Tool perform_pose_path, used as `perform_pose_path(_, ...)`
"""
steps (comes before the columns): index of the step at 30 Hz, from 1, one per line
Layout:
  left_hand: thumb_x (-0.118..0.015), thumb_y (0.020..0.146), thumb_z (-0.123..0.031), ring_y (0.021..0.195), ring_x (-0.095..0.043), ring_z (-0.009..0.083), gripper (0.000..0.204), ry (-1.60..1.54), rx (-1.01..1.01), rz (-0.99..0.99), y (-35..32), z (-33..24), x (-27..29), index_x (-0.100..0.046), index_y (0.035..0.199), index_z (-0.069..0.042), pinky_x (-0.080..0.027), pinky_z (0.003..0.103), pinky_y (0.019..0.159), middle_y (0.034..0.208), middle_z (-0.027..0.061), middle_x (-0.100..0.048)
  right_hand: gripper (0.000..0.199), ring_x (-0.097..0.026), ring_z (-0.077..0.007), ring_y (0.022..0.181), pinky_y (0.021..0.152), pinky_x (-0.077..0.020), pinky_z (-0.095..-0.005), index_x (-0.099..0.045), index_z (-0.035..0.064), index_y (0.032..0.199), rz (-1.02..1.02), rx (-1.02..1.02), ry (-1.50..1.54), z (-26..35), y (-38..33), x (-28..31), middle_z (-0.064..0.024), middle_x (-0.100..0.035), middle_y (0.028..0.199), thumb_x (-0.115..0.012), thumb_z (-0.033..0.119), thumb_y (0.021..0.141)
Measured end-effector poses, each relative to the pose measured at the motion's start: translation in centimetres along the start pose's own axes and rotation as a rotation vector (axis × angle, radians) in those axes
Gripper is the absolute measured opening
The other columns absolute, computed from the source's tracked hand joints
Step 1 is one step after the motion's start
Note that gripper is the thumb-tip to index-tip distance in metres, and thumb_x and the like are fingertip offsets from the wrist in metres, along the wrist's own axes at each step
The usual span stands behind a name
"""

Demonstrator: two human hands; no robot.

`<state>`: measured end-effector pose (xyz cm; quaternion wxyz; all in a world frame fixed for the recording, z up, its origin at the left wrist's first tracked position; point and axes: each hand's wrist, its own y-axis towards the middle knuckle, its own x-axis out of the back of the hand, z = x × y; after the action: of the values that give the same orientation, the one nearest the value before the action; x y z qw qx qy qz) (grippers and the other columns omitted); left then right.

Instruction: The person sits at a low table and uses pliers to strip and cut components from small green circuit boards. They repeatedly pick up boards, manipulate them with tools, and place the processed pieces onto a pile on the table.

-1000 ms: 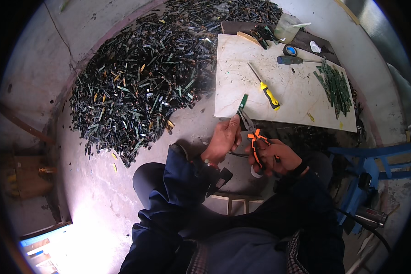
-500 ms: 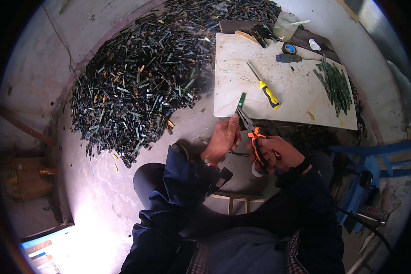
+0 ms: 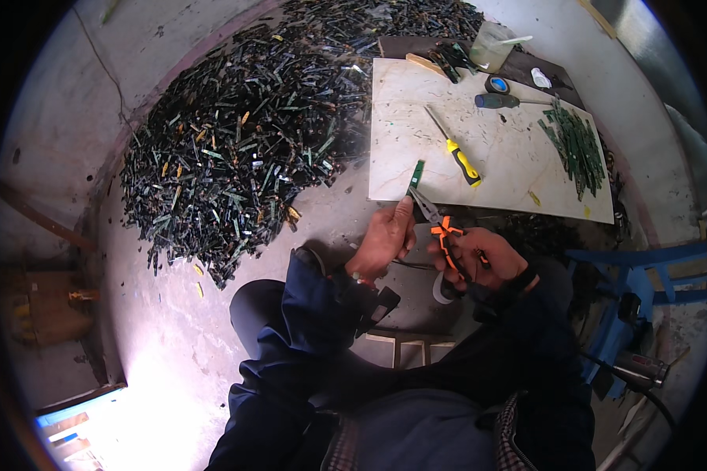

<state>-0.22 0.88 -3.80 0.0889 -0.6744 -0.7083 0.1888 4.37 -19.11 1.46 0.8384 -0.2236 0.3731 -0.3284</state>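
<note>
The left hand (image 3: 383,240) hides the green strip (image 3: 416,177) (its lower end).

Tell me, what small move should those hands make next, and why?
Perhaps the right hand should squeeze the pliers gently while the left hand steadies the green strip. The pliers' tips are at the strip, near the left thumb, and the handles look spread; whether the tips already grip it is too small to tell.

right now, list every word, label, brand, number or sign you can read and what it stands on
No text reads clearly here.
Green strip in the left hand: pale marks, too small to read.
Silver cylinder at the far right: marking too blurred to read.
</note>
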Motion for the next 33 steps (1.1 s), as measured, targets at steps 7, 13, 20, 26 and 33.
perform_pose_path(7, -0.038, 0.099, -0.05, 0.043, -0.041, 0.0104, 0.055, -0.016, -0.005, -0.021, 0.0, 0.5, -0.1, -0.047, 0.066, -0.007, -0.033, 0.027, 0.043, 0.052, 0.0034, -0.046, 0.021, -0.053, -0.0145, 0.06, 0.048, -0.0417, -0.0274, -0.057, 0.0, 0.099, -0.135, 0.081, -0.341, -0.2, 0.2, -0.7, -0.0055, -0.057, 0.074, -0.049, 0.018, 0.091)
perform_pose_path(13, -0.039, 0.099, -0.048, 0.042, -0.041, 0.0105, 0.052, -0.028, -0.009, -0.052, 0.4, 0.7, -0.4, -0.049, 0.069, -0.006, -0.033, 0.027, 0.041, 0.052, 0.0043, -0.047, 0.014, -0.053, -0.0139, 0.059, 0.051, -0.0419, -0.0304, -0.055, 0.0009, 0.092, -0.553, 0.573, -1.282, -3.2, 1.3, -0.9, -0.0044, -0.057, 0.068, -0.054, 0.012, 0.085)
perform_pose_path(20, -0.037, 0.098, -0.051, 0.044, -0.042, 0.0118, 0.055, -0.003, -0.022, -0.03, 0.2, 0.8, -0.3, -0.047, 0.066, -0.007, -0.034, 0.026, 0.045, 0.053, 0.0039, -0.046, 0.023, -0.062, -0.0194, 0.068, 0.06, -0.0499, -0.0298, -0.059, -0.0034, 0.094, -0.135, 0.032, -0.161, -0.2, -0.3, -0.1, -0.0108, -0.064, 0.08, -0.049, 0.013, 0.082)
perform_pose_path(26, -0.037, 0.098, -0.051, 0.045, -0.042, 0.0117, 0.055, 0.002, -0.004, -0.001, 0.1, 0.2, -0.3, -0.046, 0.066, -0.007, -0.034, 0.027, 0.045, 0.054, 0.0042, -0.047, 0.026, -0.063, -0.0236, 0.069, 0.063, -0.0499, -0.032, -0.06, -0.0034, 0.095, -0.147, 0.122, -0.268, -0.7, 0.0, 0.6, -0.0138, -0.065, 0.08, -0.05, 0.017, 0.082)
perform_pose_path(33, -0.042, 0.099, -0.046, 0.04, -0.04, 0.01, 0.052, -0.051, -0.026, -0.044, 0.2, 0.7, -0.2, -0.048, 0.066, -0.006, -0.031, 0.026, 0.04, 0.051, 0.0043, -0.048, 0.023, -0.06, -0.0394, 0.073, 0.065, -0.0478, -0.0464, -0.056, -0.0005, 0.094, -0.456, 0.388, -1.339, -1.5, 0.1, -0.4, -0.0209, -0.061, 0.079, -0.055, 0.019, 0.082)
